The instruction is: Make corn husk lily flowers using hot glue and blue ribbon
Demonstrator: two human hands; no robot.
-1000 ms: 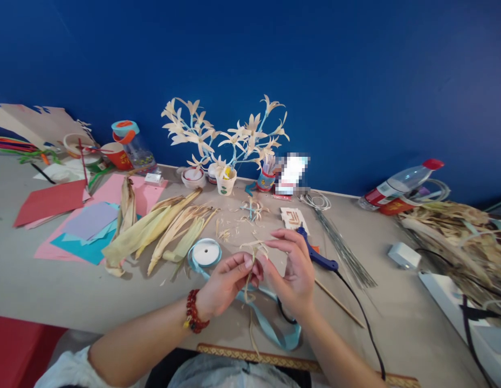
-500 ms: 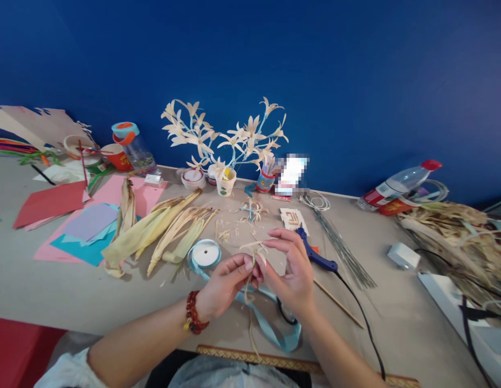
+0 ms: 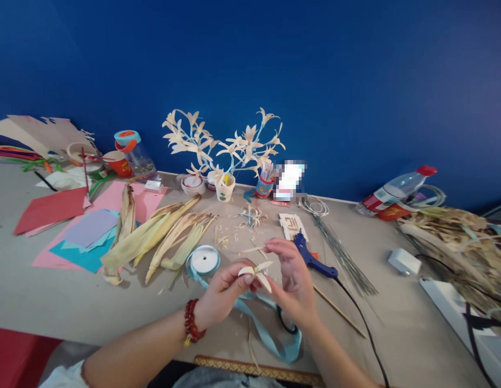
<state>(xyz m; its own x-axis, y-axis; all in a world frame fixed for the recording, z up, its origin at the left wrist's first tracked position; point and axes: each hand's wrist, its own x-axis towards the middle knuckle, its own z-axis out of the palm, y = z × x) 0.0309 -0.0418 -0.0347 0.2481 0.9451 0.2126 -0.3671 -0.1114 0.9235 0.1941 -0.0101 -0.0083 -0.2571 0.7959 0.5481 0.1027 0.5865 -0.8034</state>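
Table [image 3: 52,293] edge: L hand [image 3: 221,291], R hand [image 3: 295,283] on husk flower [image 3: 256,271]; bare leftward.

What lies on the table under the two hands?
A light blue ribbon loops there, from the white spool. The right hand hides part of it and of a black ring.

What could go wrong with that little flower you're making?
1. The small pale husk flower, pinched between the left hand and the right hand, has thin petals that might tear or bend if squeezed hard.
2. The blue glue gun lies just beyond the right hand, and its black cord runs beside that forearm, so an elbow could snag it.
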